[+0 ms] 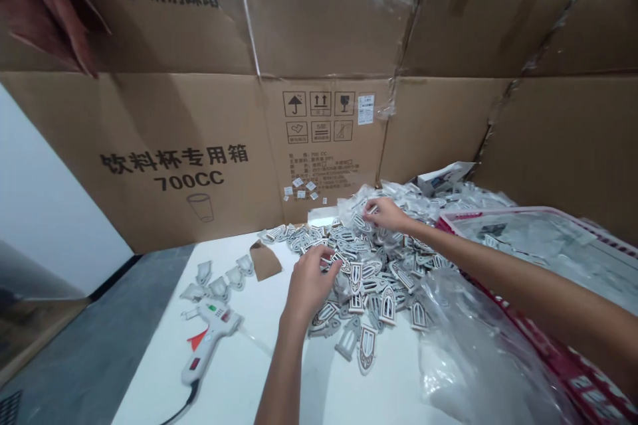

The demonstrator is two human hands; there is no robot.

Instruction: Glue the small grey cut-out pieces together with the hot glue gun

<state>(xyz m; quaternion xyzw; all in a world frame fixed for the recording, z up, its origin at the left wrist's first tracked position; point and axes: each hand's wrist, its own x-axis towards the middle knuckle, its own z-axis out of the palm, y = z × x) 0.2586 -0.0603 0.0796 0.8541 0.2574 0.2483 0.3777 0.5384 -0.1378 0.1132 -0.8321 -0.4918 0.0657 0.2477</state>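
Observation:
A heap of small grey-and-white arched pieces [387, 305], shaped like little windows with slots, lies on the white table. My right hand [386, 214] reaches to the far side of the heap, its thumb and fingers pinched on one such arched piece. At the heap's near left edge is my left hand [313, 272]. Its fingers curl towards the thumb around an arched piece [339, 259], partly hidden by the fingers. Some pieces at the back look wrapped in clear plastic.
A white glue gun [209, 339] with a cord lies at left, near several translucent grey pieces [219, 285] and a brown cardboard scrap [266, 261]. A clear plastic bag [463, 352] and a red-edged box [558, 226] are at right. Cardboard walls [199, 113] stand behind.

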